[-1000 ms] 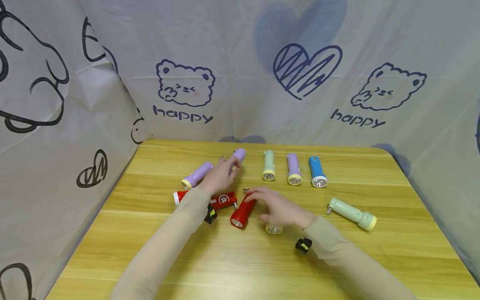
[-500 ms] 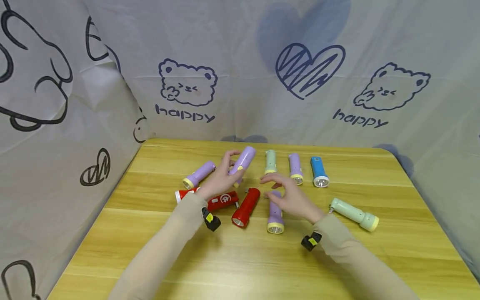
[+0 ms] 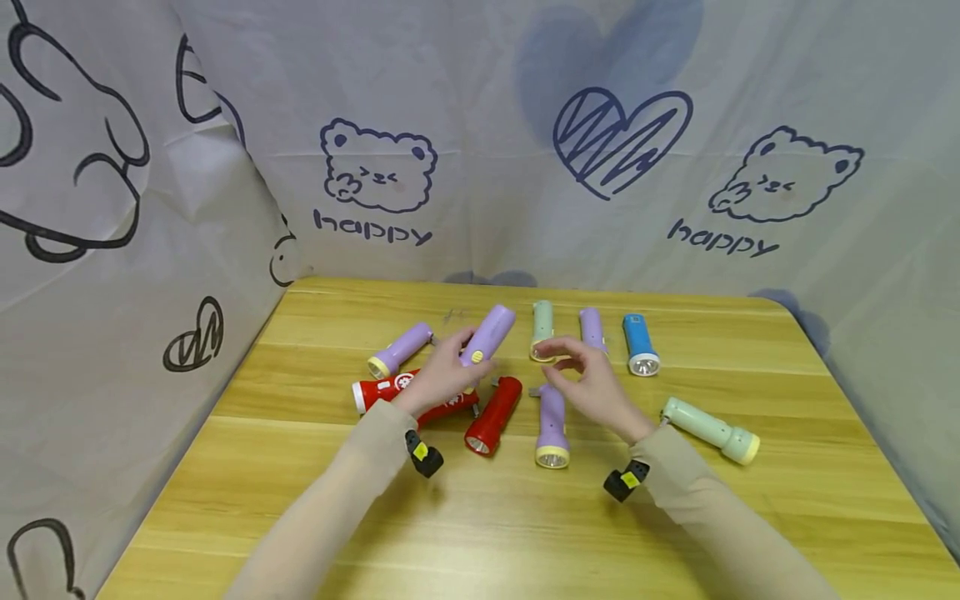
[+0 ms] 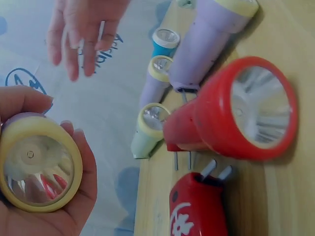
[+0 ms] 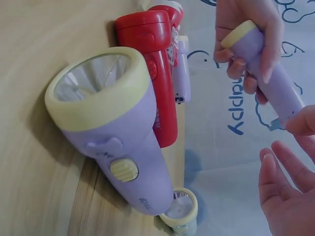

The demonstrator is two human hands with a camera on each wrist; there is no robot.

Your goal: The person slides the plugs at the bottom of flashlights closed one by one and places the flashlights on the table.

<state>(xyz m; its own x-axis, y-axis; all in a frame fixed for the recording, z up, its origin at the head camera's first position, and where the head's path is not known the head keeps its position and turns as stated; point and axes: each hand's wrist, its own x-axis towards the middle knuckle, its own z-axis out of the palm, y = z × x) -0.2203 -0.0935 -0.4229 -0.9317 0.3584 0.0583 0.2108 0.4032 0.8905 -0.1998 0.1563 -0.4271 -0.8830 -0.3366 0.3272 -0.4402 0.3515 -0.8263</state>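
My left hand [image 3: 438, 377] grips a purple flashlight [image 3: 493, 330] above the table, its tail tilted up and away to the right. The left wrist view shows its yellow-rimmed lens [image 4: 39, 164] with fingers around it. To the right is my right hand [image 3: 600, 390], fingers spread and slightly bent, holding nothing. Its thumb overlaps the held flashlight's tail in the right wrist view, though the head view shows a gap. Below the right hand lies another purple flashlight [image 3: 552, 425] with prongs at its tail. A red flashlight [image 3: 495, 415] lies between the two hands.
Two more red flashlights [image 3: 365, 395] lie partly behind the left forearm, near a purple flashlight [image 3: 401, 348]. Along the back are a green flashlight [image 3: 542, 323], a purple flashlight [image 3: 592, 325] and a blue flashlight [image 3: 637, 337]. Another green flashlight [image 3: 705, 427] lies at right.
My left hand has lifted the purple flashlight off the table and brought it slightly nearer and to the right. My right hand has moved off the near purple flashlight, rightward and up.
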